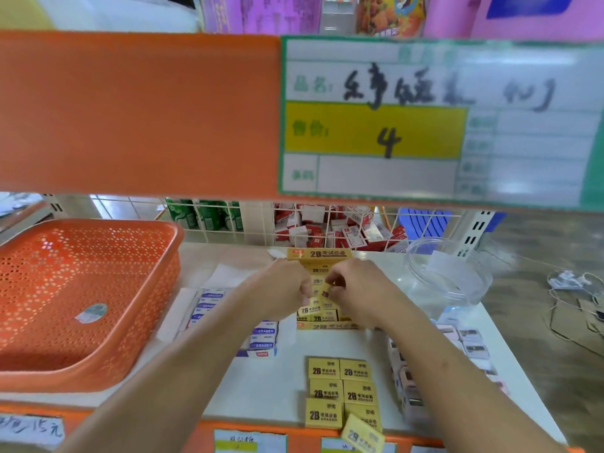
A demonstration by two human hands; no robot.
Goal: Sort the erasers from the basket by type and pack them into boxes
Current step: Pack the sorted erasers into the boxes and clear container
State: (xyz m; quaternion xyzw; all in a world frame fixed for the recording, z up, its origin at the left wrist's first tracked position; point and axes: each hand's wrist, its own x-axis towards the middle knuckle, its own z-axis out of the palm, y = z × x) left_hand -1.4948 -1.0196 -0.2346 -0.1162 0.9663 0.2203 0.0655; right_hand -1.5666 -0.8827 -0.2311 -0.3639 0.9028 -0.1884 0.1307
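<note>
Orange shelf edge point(137, 112) is fitted with a price tag point(425, 122) marked "4". Perforated orange plastic basket point(81, 299) sits left on the white surface point(281, 387). Yellow box point(322, 256) is printed "2B". Left hand point(284, 289) and right hand point(359, 289) are pinched together on one yellow eraser point(325, 294) over it. Loose "2B ERASER" blocks point(343, 393) lie nearer; white "ERASER" ones point(263, 338) are boxed beside.

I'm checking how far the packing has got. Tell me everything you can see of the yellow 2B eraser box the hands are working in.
The yellow 2B eraser box looks like thin card, printed with dark "2B" lettering. It lies open on the white shelf, its lid flap standing up at the far side. Yellow erasers fill much of it in rows. The left hand and right hand meet over its middle, fingers pinching one eraser, hiding part of the contents.
</note>
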